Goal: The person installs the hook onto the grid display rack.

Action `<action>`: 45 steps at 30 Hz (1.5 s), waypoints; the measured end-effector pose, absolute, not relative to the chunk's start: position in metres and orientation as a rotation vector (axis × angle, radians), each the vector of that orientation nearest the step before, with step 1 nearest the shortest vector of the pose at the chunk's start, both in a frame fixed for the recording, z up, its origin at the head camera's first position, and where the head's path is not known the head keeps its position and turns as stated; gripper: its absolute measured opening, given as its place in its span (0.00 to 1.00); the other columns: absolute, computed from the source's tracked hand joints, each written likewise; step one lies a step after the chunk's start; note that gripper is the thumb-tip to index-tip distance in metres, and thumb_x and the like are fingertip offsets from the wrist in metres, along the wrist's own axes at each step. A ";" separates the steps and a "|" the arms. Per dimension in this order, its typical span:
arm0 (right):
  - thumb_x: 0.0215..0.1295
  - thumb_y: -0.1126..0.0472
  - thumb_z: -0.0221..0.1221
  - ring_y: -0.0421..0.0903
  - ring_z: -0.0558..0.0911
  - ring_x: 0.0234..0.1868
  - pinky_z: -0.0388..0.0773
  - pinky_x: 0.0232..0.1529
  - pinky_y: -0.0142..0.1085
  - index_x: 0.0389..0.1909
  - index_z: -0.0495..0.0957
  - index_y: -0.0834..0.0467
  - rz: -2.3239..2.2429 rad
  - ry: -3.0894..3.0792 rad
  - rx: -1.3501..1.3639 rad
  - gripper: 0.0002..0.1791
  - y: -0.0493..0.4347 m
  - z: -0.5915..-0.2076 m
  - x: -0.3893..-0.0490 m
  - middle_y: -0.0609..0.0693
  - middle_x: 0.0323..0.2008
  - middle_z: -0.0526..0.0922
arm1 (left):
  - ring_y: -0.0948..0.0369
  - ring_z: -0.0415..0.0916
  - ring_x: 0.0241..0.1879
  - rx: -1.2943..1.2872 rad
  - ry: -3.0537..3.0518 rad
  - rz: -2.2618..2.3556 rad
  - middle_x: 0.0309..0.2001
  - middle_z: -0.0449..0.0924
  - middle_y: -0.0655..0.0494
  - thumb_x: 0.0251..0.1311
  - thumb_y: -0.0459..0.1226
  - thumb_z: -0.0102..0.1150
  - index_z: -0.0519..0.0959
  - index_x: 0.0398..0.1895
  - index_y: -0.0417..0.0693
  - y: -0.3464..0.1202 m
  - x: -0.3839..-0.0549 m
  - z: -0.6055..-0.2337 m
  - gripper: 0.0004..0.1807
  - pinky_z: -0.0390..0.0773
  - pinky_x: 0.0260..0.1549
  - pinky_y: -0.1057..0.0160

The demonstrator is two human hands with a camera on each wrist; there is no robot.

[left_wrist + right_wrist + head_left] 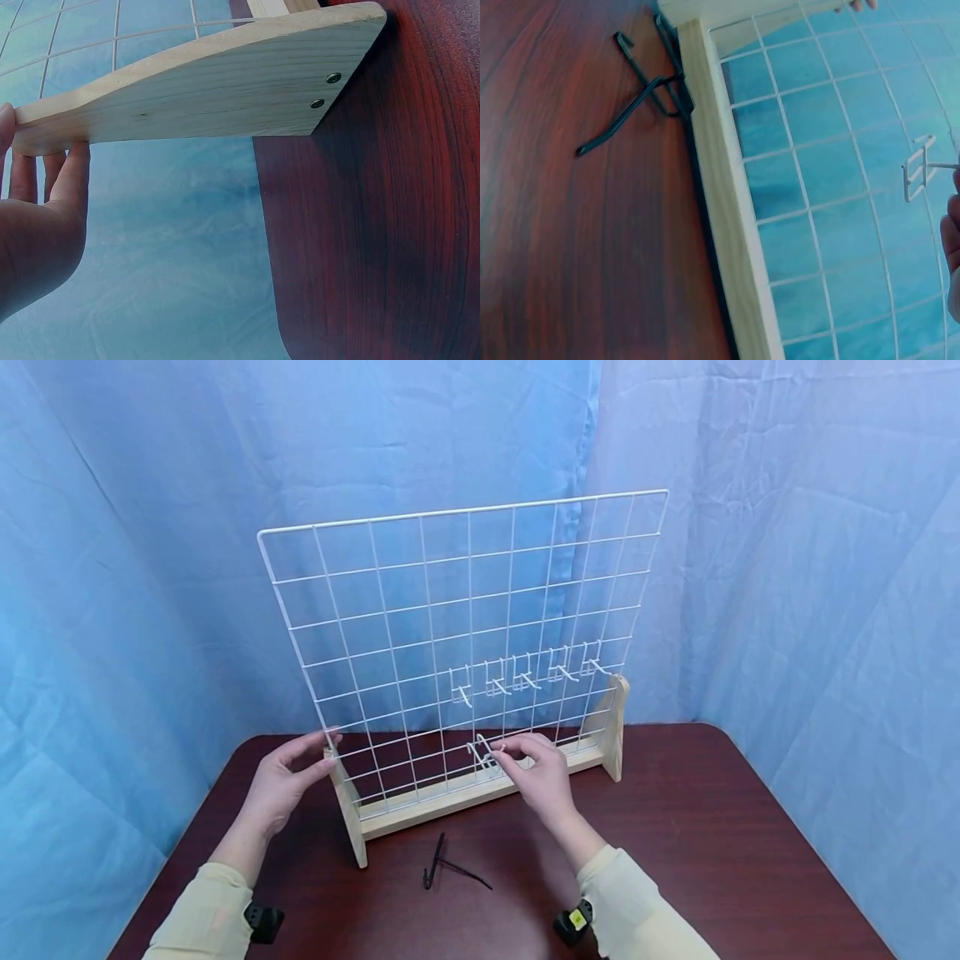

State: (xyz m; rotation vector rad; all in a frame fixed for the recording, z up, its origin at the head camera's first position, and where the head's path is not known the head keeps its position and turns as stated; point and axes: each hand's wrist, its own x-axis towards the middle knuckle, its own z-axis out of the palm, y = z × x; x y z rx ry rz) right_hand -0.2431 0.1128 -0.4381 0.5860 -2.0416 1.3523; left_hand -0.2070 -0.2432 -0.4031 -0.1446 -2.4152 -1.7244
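A white wire grid panel [465,511] stands upright in a wooden base [438,808]. At its left end my left hand [281,777] grips the top of the wooden side support [349,814], thumb in front and fingers behind, as the left wrist view [187,94] also shows. My right hand [542,777] pinches the prong of a white wire hook [917,171], whose frame faces the lower middle of the grid. Several white hooks [527,681] hang in a row on the grid, above and right of it. Most of the right hand is outside the right wrist view.
A black wire hook [439,862] lies on the dark red table [675,860] in front of the base. The right side support [617,727] stands at the far end. Blue curtains [150,568] surround the table on the back and sides.
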 end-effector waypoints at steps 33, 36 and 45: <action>0.56 0.64 0.71 0.41 0.79 0.33 0.74 0.34 0.33 0.33 0.90 0.55 1.179 -2.074 0.723 0.04 0.059 -0.365 -0.237 0.43 0.31 0.87 | 0.73 0.69 0.56 -0.203 -2.366 -1.748 0.55 0.82 0.60 0.63 0.34 0.65 0.73 0.66 0.37 -0.245 -0.209 -0.407 0.27 0.71 0.50 0.76; 0.57 0.64 0.71 0.41 0.79 0.33 0.75 0.33 0.33 0.33 0.90 0.55 1.164 -2.114 0.708 0.03 0.059 -0.352 -0.233 0.44 0.31 0.88 | 0.70 0.69 0.57 -0.192 -2.370 -1.749 0.57 0.81 0.53 0.63 0.34 0.65 0.73 0.66 0.38 -0.244 -0.209 -0.406 0.28 0.70 0.50 0.76; 0.57 0.62 0.71 0.41 0.80 0.34 0.75 0.36 0.35 0.33 0.90 0.54 1.152 -2.137 0.686 0.03 0.057 -0.329 -0.229 0.44 0.32 0.88 | 0.70 0.69 0.57 -0.189 -2.362 -1.767 0.58 0.79 0.48 0.63 0.33 0.65 0.73 0.66 0.38 -0.243 -0.207 -0.404 0.27 0.70 0.50 0.76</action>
